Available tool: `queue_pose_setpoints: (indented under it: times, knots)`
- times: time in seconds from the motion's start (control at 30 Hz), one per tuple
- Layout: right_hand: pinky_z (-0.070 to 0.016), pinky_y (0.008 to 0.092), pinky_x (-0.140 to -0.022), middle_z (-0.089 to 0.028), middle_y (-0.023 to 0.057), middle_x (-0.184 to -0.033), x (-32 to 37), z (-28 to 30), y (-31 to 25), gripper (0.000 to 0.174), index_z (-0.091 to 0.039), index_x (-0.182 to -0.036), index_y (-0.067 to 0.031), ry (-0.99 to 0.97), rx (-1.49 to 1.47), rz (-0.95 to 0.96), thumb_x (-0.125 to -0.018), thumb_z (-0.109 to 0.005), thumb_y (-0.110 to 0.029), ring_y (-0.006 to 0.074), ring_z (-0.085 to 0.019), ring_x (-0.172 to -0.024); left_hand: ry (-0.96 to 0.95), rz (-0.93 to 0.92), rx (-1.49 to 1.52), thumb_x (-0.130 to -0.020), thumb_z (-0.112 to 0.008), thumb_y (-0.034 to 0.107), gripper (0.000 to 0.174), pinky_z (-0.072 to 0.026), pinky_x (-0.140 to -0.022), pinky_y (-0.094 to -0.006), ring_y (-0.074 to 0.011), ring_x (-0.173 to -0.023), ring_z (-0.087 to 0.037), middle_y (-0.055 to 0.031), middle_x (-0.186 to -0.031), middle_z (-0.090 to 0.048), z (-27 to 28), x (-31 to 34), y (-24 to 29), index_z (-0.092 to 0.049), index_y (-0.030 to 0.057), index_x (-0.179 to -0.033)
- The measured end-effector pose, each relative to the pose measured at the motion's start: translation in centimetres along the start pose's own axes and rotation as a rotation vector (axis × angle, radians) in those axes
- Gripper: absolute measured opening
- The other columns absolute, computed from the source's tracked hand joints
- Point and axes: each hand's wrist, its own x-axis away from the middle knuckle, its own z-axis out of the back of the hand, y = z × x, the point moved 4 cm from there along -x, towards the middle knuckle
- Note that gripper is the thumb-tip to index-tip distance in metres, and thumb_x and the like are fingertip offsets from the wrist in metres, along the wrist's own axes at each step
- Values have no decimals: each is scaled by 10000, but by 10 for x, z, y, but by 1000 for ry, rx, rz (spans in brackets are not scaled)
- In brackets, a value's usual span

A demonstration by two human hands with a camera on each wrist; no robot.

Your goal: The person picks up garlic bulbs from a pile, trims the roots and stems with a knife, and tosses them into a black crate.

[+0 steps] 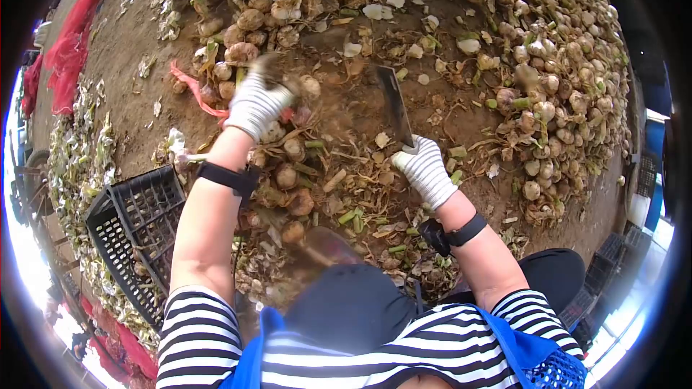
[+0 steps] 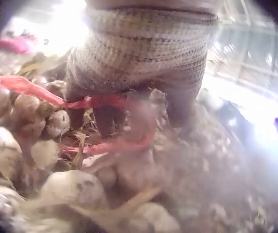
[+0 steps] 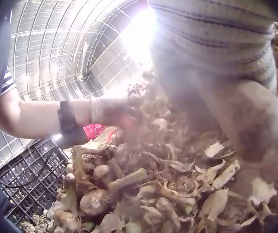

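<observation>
The left hand (image 1: 259, 101), in a white glove, reaches over garlic bulbs (image 1: 286, 176); its fingertips are blurred. In the left wrist view the left hand (image 2: 139, 63) points its spread fingers down at the bulbs (image 2: 73, 189), and a red strip (image 2: 27, 88) loops beside them. Whether it touches a bulb is unclear. The right hand (image 1: 427, 171), also gloved, grips the handle end of a dark, flat blade (image 1: 394, 104) that points away from the body. The right wrist view shows the curled right hand (image 3: 236, 107) above dry husks, its blade hidden there.
A large heap of garlic (image 1: 555, 101) rises at the right, with more bulbs at the top. Cut stems and husks (image 1: 353, 220) litter the ground before the knees. A black crate (image 1: 133, 230) stands by the left forearm. Red netting (image 1: 72, 50) lies at far left.
</observation>
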Motion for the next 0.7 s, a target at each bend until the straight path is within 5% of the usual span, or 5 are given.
queue_pose_setpoints:
  times: [0.07,0.2,0.53,0.67,0.7]
  knots:
    - [-440,235,-569,-602,24,-725,-4,11,6,339,-603,-1009,38,35,37,17,-711,-618,-121,72,-501,-623,146,8,-430,-741,-726,334,580,-475,-847,-363,-287,-993,-587,-164,-1096,-607,22,-25,-17,-501,61,-1200]
    - [-453,240,-609,-607,49,-799,-9,17,21,429,-572,-1070,46,79,46,-29,-682,-620,-132,96,-516,-661,-355,111,-1209,-736,-556,603,683,-241,-1053,-432,-313,-1057,-574,-202,-1092,-614,-15,-9,62,-534,79,-1173]
    - [-465,296,-596,-608,80,-646,-9,23,-2,278,-627,-899,12,111,237,165,-686,-589,-163,189,-554,-578,-603,397,-985,-675,-629,529,800,-323,-990,-479,-307,-1106,-548,-144,-1218,-563,-50,-15,44,-404,111,-1320]
    - [-477,383,-602,-607,151,-661,-4,26,-25,222,-628,-835,-31,103,472,276,-696,-562,-192,322,-579,-631,-475,215,-868,-684,-665,478,704,-403,-900,-450,-256,-985,-599,-123,-1084,-623,-54,-3,54,-460,94,-1237]
    - [-478,399,-606,-600,164,-663,5,27,-36,200,-626,-812,-44,98,540,314,-702,-547,-192,344,-579,-647,-448,195,-236,-709,-667,351,605,-427,-889,-409,-237,-986,-587,-111,-1062,-610,-56,7,58,-475,55,-1200]
